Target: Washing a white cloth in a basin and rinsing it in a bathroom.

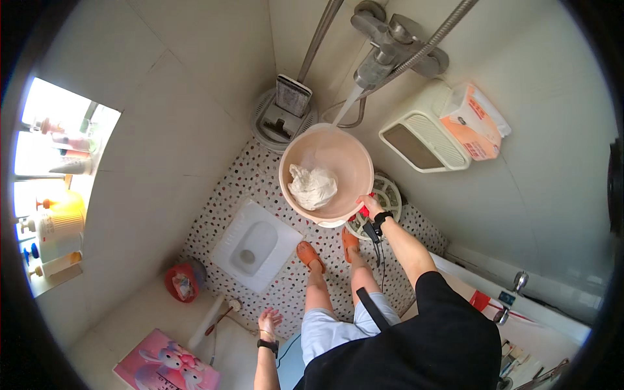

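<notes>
My right hand grips the near right rim of a pale pink plastic basin. A bunched white cloth lies inside it, towards the left. Water runs from the spout of a wall-mounted metal tap down to the basin's far edge. Something red shows by my right hand, partly hidden. Below and left of the basin, my left hand hangs with fingers apart and holds nothing. Each wrist bears a black band.
A squat toilet lies in the speckled floor, left of my orange clogs. A mop with its round bucket stands in the far corner. A red waste bin is at the left wall. A round slatted rack stands right of the basin.
</notes>
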Available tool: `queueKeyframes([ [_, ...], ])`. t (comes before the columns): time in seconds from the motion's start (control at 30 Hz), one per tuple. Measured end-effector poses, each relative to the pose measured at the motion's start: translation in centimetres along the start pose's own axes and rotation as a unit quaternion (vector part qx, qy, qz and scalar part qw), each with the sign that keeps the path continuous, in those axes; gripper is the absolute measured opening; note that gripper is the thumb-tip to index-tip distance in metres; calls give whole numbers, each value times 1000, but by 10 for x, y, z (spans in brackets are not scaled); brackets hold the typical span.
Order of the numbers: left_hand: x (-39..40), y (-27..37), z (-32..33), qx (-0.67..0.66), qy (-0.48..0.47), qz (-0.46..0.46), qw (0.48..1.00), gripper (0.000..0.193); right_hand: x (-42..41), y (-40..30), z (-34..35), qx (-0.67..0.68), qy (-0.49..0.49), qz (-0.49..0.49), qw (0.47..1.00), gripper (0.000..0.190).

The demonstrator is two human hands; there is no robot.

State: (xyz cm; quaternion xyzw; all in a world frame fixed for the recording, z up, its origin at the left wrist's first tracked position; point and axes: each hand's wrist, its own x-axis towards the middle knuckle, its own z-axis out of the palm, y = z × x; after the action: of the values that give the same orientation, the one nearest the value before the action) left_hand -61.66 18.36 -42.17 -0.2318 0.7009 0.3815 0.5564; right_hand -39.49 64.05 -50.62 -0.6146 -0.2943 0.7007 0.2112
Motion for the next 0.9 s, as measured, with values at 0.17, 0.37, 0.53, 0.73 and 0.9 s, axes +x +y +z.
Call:
queueKeyframes([
  [0.17, -22, -41, 22, 36, -9, -30, 999, 30, -8, -4, 3, -49, -5, 125, 991, 10],
  [0.37, -38, -93, 31, 37, 20, -72, 997, 29, 40, 86, -21, 16, -24, 168, 985, 5],
  [0.53, -41, -142, 17, -41, 27, -89, 995, 32, 71, 148, -13, 85, 31, 191, 977, 6],
  [0.73, -58, -138, 23, -54, 16, -95, 994, 40, 121, 212, 12, 108, 34, 234, 966, 7],
  [0.9, -49, -126, 37, -54, 29, -83, 995, 39, 186, 261, 21, 20, 105, 93, 990, 19],
])
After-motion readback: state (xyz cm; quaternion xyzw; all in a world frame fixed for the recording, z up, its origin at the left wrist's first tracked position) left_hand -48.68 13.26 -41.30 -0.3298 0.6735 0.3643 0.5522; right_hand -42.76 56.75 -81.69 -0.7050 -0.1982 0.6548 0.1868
